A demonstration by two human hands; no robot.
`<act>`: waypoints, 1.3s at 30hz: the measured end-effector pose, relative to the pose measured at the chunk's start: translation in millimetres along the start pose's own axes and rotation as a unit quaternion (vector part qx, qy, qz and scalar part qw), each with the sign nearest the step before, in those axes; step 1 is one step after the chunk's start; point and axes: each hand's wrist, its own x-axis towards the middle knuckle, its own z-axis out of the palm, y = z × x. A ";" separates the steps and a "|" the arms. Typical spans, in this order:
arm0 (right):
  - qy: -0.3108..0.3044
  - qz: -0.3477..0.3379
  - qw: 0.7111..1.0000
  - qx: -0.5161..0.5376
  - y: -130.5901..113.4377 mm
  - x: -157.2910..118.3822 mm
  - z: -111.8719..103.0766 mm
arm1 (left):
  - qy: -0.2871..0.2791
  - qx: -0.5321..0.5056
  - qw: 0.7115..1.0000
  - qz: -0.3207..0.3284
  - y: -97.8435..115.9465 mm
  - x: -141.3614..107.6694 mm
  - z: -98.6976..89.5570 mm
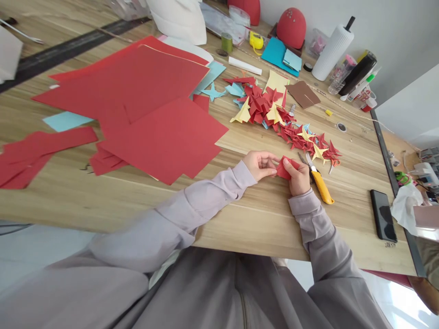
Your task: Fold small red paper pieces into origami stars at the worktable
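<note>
A small folded piece of red paper (pixel 284 169) is held above the table near its front edge. My right hand (pixel 299 178) pinches its right side, thumb on top. At the opposite edge, the thumb and fingertips of my left hand (pixel 261 165) close on the paper. Just right of my right hand lies a yellow utility knife (pixel 321 186), its blade end pointing away from me. Behind my hands spreads a pile of red folded paper stars (pixel 260 105), with a few yellow paper stars (pixel 319 151) and a light blue paper star (pixel 213 92).
Large red paper sheets (pixel 161 137) cover the left-centre, with red paper strips (pixel 24 157) at far left. A black phone (pixel 383 214) lies at right. Small orange-handled scissors (pixel 334 163) rest near the stars. Along the back stand a white ribbed bottle (pixel 332 52) and a yellow tape measure (pixel 255 40).
</note>
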 end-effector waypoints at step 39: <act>-0.066 -0.027 0.996 -0.059 -7.9 -2.9 0.4 | -0.033 0.129 0.991 0.010 -12.8 -2.3 0.6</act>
